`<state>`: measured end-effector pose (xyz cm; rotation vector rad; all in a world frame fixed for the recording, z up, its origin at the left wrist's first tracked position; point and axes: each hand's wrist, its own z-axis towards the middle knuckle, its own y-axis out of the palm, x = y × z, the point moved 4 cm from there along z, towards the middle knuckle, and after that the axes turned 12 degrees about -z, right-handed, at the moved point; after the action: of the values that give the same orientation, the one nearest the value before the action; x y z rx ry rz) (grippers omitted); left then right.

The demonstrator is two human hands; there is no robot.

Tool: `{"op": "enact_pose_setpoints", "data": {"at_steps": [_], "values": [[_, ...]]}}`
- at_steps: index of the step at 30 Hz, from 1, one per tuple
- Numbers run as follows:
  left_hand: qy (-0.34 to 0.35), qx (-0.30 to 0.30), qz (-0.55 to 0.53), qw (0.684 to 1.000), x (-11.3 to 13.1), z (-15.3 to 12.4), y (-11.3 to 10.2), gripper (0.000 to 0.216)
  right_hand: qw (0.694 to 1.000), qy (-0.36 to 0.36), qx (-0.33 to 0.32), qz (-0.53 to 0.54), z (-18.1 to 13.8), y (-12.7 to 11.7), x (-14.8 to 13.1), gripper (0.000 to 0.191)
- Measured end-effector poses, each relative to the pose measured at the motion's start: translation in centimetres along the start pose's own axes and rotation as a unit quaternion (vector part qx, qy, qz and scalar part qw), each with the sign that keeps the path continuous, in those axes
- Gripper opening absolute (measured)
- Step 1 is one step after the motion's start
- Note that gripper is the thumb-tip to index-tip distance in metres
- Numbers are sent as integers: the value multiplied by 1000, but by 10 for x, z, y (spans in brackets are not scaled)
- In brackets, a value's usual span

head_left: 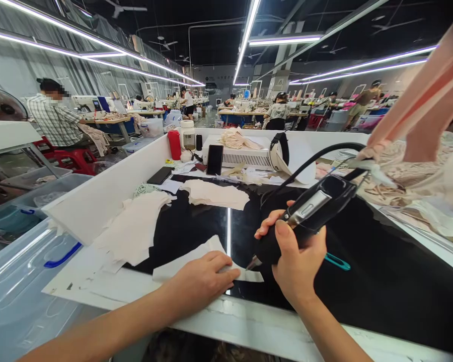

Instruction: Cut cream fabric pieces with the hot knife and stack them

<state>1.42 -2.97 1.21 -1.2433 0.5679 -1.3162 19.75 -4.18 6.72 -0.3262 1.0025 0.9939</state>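
My right hand (300, 261) is wrapped round a black corded handheld tool (317, 201) with a silver plate on its side. Its pointed metal tip (253, 262) comes down at the right end of a pale cut fabric piece (200, 256). My left hand (207, 276) lies palm down on that same piece, fingers stretched toward the tip and pressing the cloth to the black work surface (366, 281). Whether the tip touches the cloth, I cannot tell. A small teal tool (337, 261) lies just right of my right hand, partly hidden behind it.
Stacked pale fabric pieces (132, 229) lie at the left, with another stack (215, 193) farther back. A black cord (305, 168) arches behind the tool. Phones, a red bottle (174, 145) and a white vented box (245, 158) stand at the back. Pale cloth (419, 186) is heaped at right.
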Motion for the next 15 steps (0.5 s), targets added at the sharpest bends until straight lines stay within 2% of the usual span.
{"op": "enact_pose_setpoints", "data": {"at_steps": [8,15], "values": [[-7,-1,-9,1000,-2,-1,2,20,1000,15,-14,13,-2,11,4,30],[-15,25,-24,999,-5,-3,3,25,1000,18,-9,0,0,13,6,29]]}}
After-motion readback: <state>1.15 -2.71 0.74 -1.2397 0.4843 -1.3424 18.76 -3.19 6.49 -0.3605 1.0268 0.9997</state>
